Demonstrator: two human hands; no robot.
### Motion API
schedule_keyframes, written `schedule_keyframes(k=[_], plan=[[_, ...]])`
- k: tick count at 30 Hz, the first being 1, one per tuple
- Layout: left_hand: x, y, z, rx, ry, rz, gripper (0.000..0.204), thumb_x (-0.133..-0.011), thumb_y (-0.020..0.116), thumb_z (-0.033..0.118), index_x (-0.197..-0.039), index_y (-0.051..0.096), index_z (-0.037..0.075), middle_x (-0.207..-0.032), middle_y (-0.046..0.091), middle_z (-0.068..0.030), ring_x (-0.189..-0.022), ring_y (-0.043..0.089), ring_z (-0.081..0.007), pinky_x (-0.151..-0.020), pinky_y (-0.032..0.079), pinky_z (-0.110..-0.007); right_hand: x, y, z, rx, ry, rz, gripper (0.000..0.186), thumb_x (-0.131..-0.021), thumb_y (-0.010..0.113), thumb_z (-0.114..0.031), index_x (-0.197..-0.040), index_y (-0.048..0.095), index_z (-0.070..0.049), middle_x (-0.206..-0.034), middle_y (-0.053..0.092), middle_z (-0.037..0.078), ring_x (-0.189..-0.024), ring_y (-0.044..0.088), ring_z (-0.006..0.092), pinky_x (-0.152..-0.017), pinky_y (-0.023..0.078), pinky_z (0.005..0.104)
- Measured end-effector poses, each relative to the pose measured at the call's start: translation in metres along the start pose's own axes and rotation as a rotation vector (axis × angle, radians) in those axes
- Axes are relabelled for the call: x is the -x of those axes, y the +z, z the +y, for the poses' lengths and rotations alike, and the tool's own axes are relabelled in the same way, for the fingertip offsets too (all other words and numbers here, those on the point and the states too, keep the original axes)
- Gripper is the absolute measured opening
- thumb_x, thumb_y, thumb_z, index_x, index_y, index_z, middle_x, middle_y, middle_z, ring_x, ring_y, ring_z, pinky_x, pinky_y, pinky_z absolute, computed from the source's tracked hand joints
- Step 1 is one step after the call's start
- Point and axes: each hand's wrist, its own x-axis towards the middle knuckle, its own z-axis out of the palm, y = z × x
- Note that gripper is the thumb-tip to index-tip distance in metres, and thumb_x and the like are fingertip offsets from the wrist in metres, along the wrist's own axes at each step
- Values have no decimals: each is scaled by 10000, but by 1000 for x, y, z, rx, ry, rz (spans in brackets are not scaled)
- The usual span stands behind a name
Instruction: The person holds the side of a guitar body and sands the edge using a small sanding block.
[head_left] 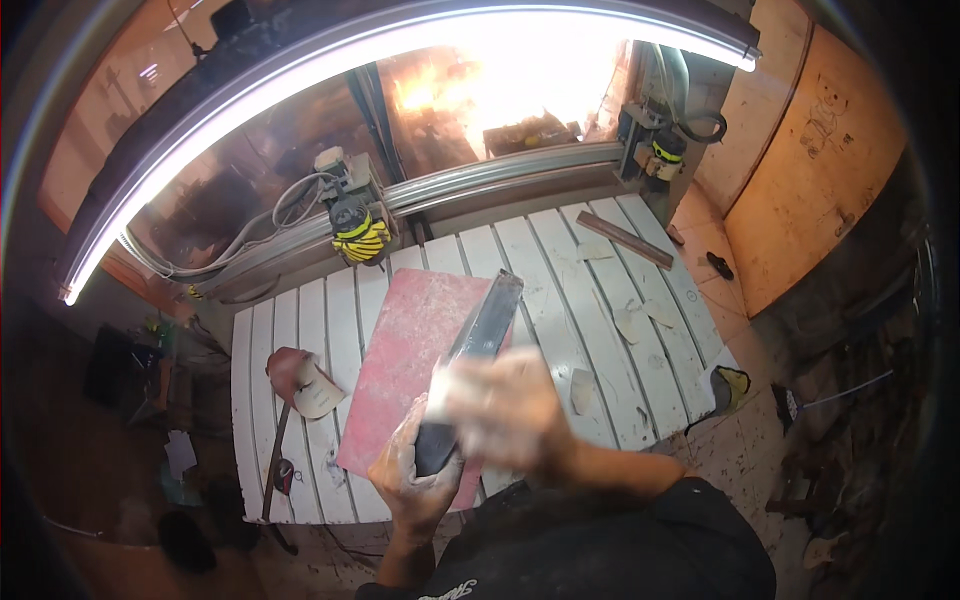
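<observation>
A long, dark grey flat bar (492,318) with a dusty surface lies slantwise over a worn pink-red board (410,330). My left hand (412,468), coated in pale dust, is closed round the bar's near end. Over the middle of the bar is my right hand (508,412), smeared by motion, its fingers curled in. Something pale shows at the fingers' left side, too blurred to name. The bar's stretch under my right hand is hidden.
Board and bar rest on a white slatted table (540,255). At its left lie a reddish-brown pad (288,368) and a curled pale sheet (320,398). A brown strip (625,240) and pale scraps (627,322) lie right. A yellow-black tool (358,235) hangs behind, below a lamp tube (400,38).
</observation>
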Motion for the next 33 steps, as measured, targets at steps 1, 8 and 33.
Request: schedule_keyframes(k=[1, 8, 33], plan=[[0, -1, -1, -3, -4, -6, 663, -734, 944, 87, -1320, 670, -59, -1252, 744, -264, -1152, 751, -409, -990, 610, -443, 0, -6, -25, -142, 74, 34, 266, -865, 769, -167, -1125, 824, -186, -1239, 760, 79, -1018, 709, 241, -959, 499, 443], [-8, 10, 10, -23, 98, 42, 639, -745, 937, 63, -1319, 684, -53, -1224, 769, -227, -1073, 782, -318, -963, 597, -389, -12, -15, 94, 145, 398, 221, 230, -857, 760, -147, -1076, 818, -186, -1198, 769, 120, -1048, 700, 277, -972, 483, 443], [4, 1, 2, 5, 66, 30, 667, -738, 960, 98, -1323, 680, -59, -1258, 756, -247, -1095, 780, -328, -965, 601, -388, 1, -6, -16, -80, 75, -27, 278, -842, 806, -178, -1119, 794, -182, -1221, 775, 69, -992, 709, 241, -974, 489, 426]])
